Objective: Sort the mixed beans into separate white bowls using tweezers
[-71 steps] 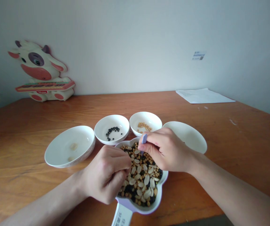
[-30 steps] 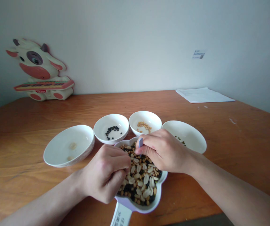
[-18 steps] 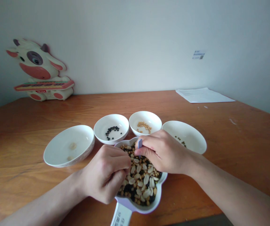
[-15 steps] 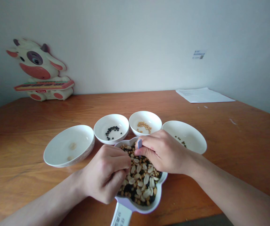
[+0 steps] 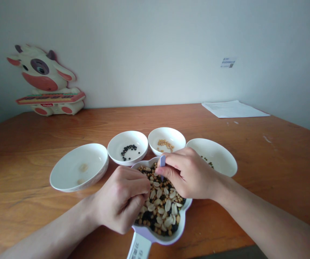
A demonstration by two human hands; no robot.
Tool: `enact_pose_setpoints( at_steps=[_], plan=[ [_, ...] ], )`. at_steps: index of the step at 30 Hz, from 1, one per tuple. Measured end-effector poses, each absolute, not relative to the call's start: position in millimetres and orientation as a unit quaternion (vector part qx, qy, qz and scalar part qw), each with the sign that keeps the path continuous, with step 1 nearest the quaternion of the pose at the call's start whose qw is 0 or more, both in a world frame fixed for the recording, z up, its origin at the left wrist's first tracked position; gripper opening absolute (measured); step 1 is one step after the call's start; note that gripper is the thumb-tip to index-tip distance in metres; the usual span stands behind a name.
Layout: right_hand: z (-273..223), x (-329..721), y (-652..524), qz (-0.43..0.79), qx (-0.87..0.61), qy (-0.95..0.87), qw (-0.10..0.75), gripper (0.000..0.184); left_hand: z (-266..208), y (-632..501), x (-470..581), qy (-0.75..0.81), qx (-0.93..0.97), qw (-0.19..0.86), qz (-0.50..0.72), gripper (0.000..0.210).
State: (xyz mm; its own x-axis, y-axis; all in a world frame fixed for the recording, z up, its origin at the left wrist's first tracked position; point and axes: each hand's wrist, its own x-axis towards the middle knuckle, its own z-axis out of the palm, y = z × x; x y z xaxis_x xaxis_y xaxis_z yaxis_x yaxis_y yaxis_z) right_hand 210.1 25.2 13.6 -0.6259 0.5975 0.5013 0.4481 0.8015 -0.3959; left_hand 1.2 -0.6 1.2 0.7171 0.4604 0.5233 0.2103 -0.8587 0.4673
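In the head view, a lavender pan-shaped container (image 5: 188,208) with a lobed rim holds a mix of pale peanut halves (image 5: 168,205), tan beans and dark beans. My right hand (image 5: 192,172) is closed over its upper right side, pinching a small lavender plastic tool (image 5: 162,162) between thumb and fingers. That tool points down into the mix; its lower end is partly hidden, so its exact kind does not show. My left hand (image 5: 125,198) is a closed fist at the container's left side. Its fingertips are turned away, and what they grip, if anything, is hidden.
Behind the container, white bowls stand in an arc: one with dark beans (image 5: 127,136), one with tan beans (image 5: 171,133), one with a few green beans (image 5: 222,154), and one at left (image 5: 63,172). A cow toy keyboard (image 5: 49,97) and papers (image 5: 236,109) lie farther back.
The lavender tool has shifted slightly right and stands more upright, with more of its length showing. My right hand moved a little; my left hand and the bowls look unchanged.
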Motion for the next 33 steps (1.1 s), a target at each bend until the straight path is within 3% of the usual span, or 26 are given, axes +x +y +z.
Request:
enact_pose_setpoints(
  at_steps=[16, 33],
  plan=[
    [12.7, 208.5, 26.7, 0.107, -0.321, -0.899, 0.279, 0.035, 0.1, 0.2, 1.5, 0.186, 0.906, 0.196, 0.327, 0.021],
    [11.5, 208.8, 25.6, 0.128, -0.315, -0.892, 0.299, 0.033, 1.2, 0.1, 2.1, 0.187, 0.908, 0.193, 0.322, 0.021]
  ],
)
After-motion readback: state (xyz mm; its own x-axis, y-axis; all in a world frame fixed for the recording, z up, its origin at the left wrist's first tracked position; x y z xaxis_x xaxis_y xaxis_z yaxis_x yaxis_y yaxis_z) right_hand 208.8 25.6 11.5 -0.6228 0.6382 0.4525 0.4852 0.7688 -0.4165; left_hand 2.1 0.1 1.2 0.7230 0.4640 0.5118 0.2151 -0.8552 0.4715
